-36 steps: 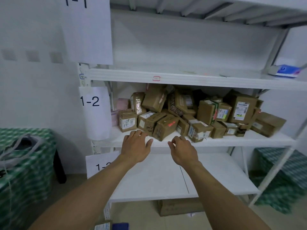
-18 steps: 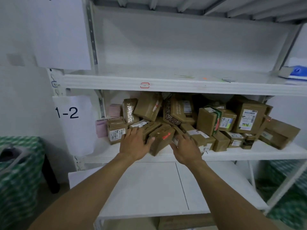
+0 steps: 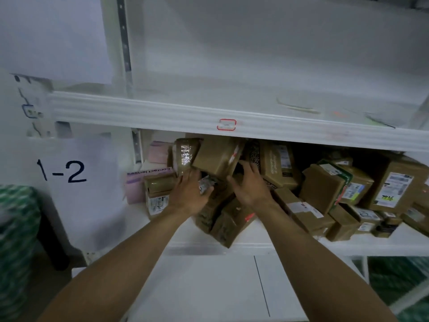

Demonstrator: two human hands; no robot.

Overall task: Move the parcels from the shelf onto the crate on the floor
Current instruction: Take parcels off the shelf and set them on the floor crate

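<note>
Left hand point(image 3: 188, 194): fingers straight, lying on the heap, tips at the lower left edge of the tilted brown box point(image 3: 216, 156), nothing pinched. Right hand point(image 3: 249, 188): fingers curled at that box's lower right corner, thumb below it. Can't tell if it's clamped or only touching. So both hands bracket one box, hold not confirmed

Where things are:
- all visible parcels point(image 3: 325, 189) are on the middle shelf point(image 3: 383, 246), next to the "1-2" sheet point(image 3: 76, 182); heaped, not stacked
- tilted brown box sits high in the heap, between a taped parcel point(image 3: 185, 152) on its left and a dark patterned parcel point(image 3: 253, 152) on its right, both touching it or close to it
- small silvery packet point(image 3: 206, 185) just beside the left hand's fingers
- two long cartons point(image 3: 228, 223) under the wrists lean outward, one corner over the shelf lip
- pink contact lens box point(image 3: 148, 182) far left, against a small labelled carton point(image 3: 157, 198)
- crate not in view, so no count of what's been moved

Step, my read: taking hold of a parcel, hands at the box, grasp not settled

Next move needs:
- close both hands on opposite sides of the box
- draw it out toward the body, not up; upper shelf point(image 3: 162, 112) is close above, little headroom
- neighbours may slump once it goes
- keep forearms off the overhanging cartons, a brush could tip them off the lip
- then turn down and find the crate
</note>
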